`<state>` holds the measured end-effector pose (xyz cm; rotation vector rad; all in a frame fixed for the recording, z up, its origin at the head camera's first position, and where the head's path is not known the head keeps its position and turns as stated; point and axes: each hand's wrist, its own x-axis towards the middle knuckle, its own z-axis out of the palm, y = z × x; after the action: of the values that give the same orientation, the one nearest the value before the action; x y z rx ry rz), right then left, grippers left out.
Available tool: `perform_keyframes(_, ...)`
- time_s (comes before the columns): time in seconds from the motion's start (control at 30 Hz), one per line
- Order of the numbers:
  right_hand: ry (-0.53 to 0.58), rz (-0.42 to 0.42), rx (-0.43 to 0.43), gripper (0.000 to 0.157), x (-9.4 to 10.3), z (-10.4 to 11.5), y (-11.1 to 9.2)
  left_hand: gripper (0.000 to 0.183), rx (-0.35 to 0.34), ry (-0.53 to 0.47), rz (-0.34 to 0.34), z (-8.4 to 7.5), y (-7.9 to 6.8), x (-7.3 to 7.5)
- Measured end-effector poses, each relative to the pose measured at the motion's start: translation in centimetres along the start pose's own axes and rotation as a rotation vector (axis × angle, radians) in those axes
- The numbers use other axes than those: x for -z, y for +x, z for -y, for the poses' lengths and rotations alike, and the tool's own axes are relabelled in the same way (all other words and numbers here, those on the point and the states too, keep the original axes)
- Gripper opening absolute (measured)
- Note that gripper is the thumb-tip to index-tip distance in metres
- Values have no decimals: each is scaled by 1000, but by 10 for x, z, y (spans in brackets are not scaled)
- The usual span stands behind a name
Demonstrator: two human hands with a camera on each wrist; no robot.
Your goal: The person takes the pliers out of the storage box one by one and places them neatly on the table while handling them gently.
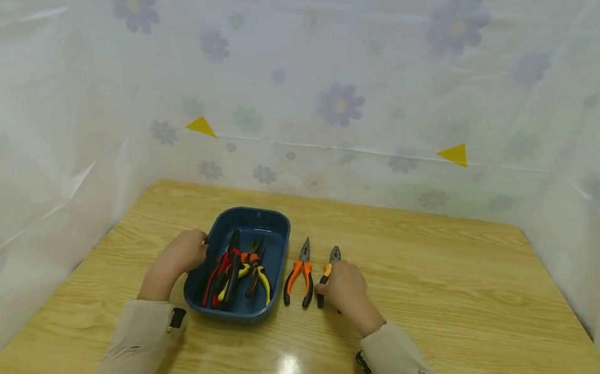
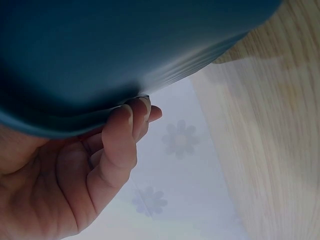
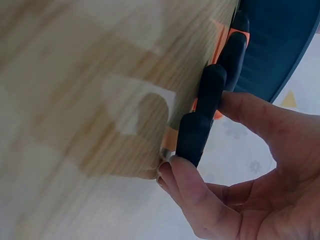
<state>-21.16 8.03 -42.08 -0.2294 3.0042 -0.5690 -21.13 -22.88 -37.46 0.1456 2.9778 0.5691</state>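
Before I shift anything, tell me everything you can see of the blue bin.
The dark blue bin is open-topped, oblong with rounded corners, and looks like smooth plastic. It rests on the wooden table, left of the orange-handled long-nose pliers, and holds heaped pliers with red or yellow handles. The left hand grips its left rim.

Head view high, facing forward-down over table (image 1: 463,284); wrist views close, rolled sideways, sharing blue bin (image 2: 110,55).

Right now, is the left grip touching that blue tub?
Touching: the left wrist view shows the left grip with curled fingers meeting the blue tub at its rim.
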Motion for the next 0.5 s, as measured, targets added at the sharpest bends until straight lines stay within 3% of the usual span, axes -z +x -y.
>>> perform_keyframes(0.5, 22, 47, -18, 40, 2, -3, 2, 30, -9, 18, -17, 1, 1, -2)
